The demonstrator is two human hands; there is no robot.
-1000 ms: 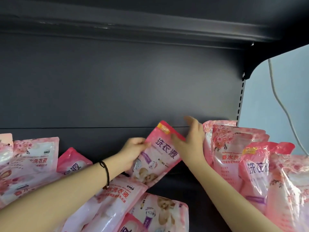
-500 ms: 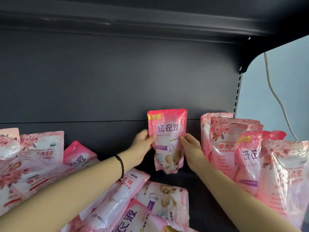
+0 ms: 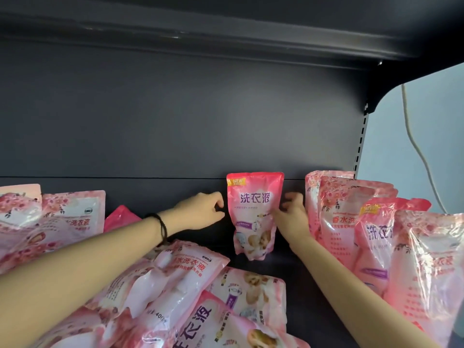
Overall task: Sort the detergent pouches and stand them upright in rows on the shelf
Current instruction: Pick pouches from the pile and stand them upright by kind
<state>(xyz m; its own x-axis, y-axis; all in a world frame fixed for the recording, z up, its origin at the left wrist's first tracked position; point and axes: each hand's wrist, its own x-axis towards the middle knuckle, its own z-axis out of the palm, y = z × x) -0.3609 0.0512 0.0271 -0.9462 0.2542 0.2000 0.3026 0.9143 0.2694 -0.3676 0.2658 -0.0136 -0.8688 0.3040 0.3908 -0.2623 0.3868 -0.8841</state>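
Note:
A pink detergent pouch (image 3: 253, 209) with a baby picture stands upright at the back of the dark shelf (image 3: 296, 280), against the back panel. My left hand (image 3: 203, 212) hovers just off its left edge, fingers curled and apart, holding nothing. On the other side my right hand (image 3: 292, 212) forms a loose C, its thumb touching the pouch's right edge without gripping it. To the right stands a row of upright pouches (image 3: 336, 217). Loose pouches (image 3: 175, 280) lie flat in a heap under my left forearm.
More pouches (image 3: 50, 222) are piled at the far left. The upper shelf's underside (image 3: 226, 33) hangs low overhead. A slotted upright (image 3: 361, 146) ends the shelf on the right, and a cable (image 3: 416, 146) hangs on the pale wall beyond it.
The pouch went from tilted in both hands to upright at the back of the shelf. Both hands have loosened off its sides, and the left has drawn slightly away.

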